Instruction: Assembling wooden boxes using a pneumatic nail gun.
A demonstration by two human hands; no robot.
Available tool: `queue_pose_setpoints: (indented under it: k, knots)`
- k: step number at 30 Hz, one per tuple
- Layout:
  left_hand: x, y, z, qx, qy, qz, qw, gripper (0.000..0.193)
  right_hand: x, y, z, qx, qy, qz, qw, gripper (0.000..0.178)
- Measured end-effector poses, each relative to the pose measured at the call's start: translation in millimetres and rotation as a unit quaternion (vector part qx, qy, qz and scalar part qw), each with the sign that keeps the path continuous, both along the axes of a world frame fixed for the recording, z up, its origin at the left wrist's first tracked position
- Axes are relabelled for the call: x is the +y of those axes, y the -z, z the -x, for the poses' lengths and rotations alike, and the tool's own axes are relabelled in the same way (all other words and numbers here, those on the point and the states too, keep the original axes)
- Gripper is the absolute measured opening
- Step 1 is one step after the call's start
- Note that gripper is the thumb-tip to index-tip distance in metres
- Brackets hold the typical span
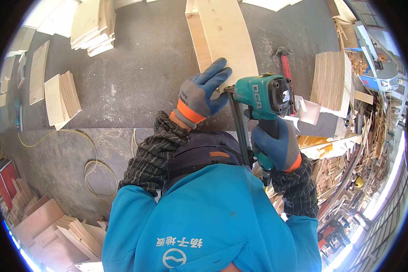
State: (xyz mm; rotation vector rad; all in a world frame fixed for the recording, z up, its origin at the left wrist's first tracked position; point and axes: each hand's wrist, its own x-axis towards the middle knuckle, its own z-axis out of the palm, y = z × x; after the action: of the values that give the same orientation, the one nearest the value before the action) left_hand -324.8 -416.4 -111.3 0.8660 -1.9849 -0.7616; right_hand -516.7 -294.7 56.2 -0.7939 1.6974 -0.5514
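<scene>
Left hand lies flat, gloved fingers spread, pressing down on the near end of the long wooden frame that runs away from it across the grey workbench. Right hand is clenched around the grip of the teal nail gun, whose nose sits just beside the left fingertips. Beyond the gun lies a red hammer.

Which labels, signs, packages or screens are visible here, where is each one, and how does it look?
Lettering mark on the teal pneumatic nail gun: on its side, beside the right hand; dark letters on teal.
Cuff print on the left hand glove: small dark marks on grey fabric.
White emblem with characters on the blue vest: bottom of view.
No packages or screens visible.
</scene>
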Motion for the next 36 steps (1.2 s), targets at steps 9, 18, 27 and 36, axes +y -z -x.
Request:
queue_pose_setpoints:
  k: [9,18,27,36]
  knots:
    - [1.0,9.9,2.2,0.018,-0.013,0.017,1.0,0.061,2.5,2.8,-4.1,0.026,-0.014,0.02,0.999,0.047]
    - [5.1,2.6,2.8,0.021,-0.011,-0.03,0.999,0.053,4.6,-13.2,6.5,-0.026,0.045,0.023,0.998,0.041]
    - [6.1,5.2,3.9,0.021,-0.01,-0.035,0.999,0.053,2.1,-10.5,6.4,-0.018,0.049,0.027,0.998,0.042]
    - [5.8,4.7,1.6,0.022,-0.003,-0.04,0.999,0.055,7.7,-14.3,14.8,0.022,0.055,0.036,0.998,0.053]
